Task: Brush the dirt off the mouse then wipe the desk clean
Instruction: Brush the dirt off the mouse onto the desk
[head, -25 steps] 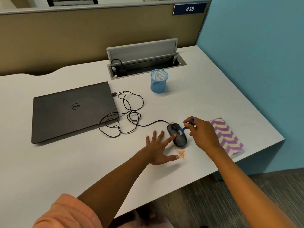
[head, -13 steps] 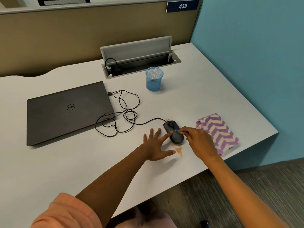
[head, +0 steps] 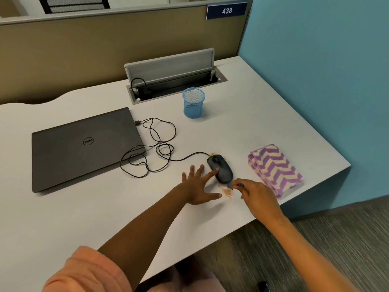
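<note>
1. White office desk (head: 242, 114), blue wall beside it.
2. Black wired mouse (head: 221, 168) near the front edge: light, hard, likely to slide.
3. Left hand (head: 200, 186), fingers spread, steadies it with one fingertip.
4. Right hand (head: 255, 194) pinches a small blue brush (head: 236, 185) over brown dirt (head: 226, 191).
5. Soft folded cloth (head: 275, 168) lies nearby.

An office cubicle: a tan partition (head: 105, 49) at twelve o'clock with a number plate (head: 227, 10), a desk (head: 63, 218) with a cable hatch (head: 174, 81) and a laptop (head: 84, 146) at ten.

"438" on blue sign (head: 227, 10); "dell" on laptop (head: 84, 146).
</note>
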Demonstrator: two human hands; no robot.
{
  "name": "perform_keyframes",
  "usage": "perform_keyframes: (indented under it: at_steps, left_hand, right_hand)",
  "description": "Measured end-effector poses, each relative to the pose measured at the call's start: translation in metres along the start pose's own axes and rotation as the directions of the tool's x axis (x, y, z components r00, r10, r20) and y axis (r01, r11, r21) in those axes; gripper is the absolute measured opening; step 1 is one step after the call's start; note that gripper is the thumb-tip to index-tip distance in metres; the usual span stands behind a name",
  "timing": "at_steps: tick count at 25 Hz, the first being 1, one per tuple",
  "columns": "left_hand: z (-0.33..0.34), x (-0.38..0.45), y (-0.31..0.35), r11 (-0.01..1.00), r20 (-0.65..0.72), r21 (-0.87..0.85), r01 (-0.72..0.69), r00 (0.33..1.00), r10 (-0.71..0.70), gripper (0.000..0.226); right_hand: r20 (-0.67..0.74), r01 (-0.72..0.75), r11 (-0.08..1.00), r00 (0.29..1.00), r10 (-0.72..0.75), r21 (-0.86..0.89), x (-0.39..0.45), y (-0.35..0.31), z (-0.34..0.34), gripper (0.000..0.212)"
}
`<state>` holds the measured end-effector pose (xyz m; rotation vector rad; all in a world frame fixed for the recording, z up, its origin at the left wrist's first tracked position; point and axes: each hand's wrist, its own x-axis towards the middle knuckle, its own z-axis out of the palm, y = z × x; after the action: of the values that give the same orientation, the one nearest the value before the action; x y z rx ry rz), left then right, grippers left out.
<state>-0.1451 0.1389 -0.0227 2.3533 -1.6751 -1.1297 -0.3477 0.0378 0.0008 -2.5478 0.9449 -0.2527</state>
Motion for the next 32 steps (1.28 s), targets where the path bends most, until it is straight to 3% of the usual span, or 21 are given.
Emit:
perform_keyframes:
  at_steps: [4, 8, 13, 17, 20, 24, 28, 32]
  left_hand:
    - [-0.002, 0.0, 0.0, 1.0, 0.008, -0.001, -0.004, 1.0, 0.004, 0.091]
    - [-0.002, 0.001, 0.0, 1.0, 0.01, 0.028, -0.006, 1.0, 0.006, 0.091]
    - [-0.003, 0.002, -0.001, 1.0, 0.012, 0.019, -0.011, 1.0, 0.01, 0.092]
    - [-0.002, 0.002, 0.0, 0.999, 0.012, 0.048, -0.005, 1.0, 0.004, 0.091]
    - [-0.002, 0.001, -0.001, 0.999, 0.01, 0.037, -0.004, 1.0, 0.004, 0.092]
    - [-0.001, 0.002, -0.002, 1.0, 0.015, 0.016, -0.005, 1.0, 0.005, 0.091]
    - [-0.002, 0.002, -0.002, 1.0, 0.011, 0.008, -0.009, 1.0, 0.009, 0.091]
    - [-0.002, 0.002, -0.003, 1.0, 0.011, -0.002, -0.015, 1.0, 0.015, 0.091]
  right_hand:
    - [-0.167, -0.107, 0.963, 0.974, 0.152, 0.248, 0.008, 0.002, -0.008, 0.023]
    - [-0.078, -0.082, 0.97, 0.992, 0.102, 0.227, -0.002, -0.011, 0.009, 0.02]
    - [-0.218, -0.13, 0.947, 0.956, 0.199, 0.294, -0.003, -0.018, 0.01, 0.022]
    - [-0.207, -0.022, 0.988, 0.977, 0.054, 0.154, -0.008, -0.035, 0.025, 0.024]
    - [-0.275, -0.05, 0.983, 0.956, 0.099, 0.179, 0.009, -0.031, 0.017, 0.027]
    - [-0.208, -0.053, 0.996, 0.976, 0.068, 0.075, 0.011, -0.036, 0.022, 0.028]
    - [-0.276, -0.04, 0.996, 0.959, 0.062, 0.085, 0.021, -0.032, 0.014, 0.026]
    - [-0.146, -0.053, 0.998, 0.988, 0.048, -0.036, 0.027, -0.038, 0.011, 0.027]
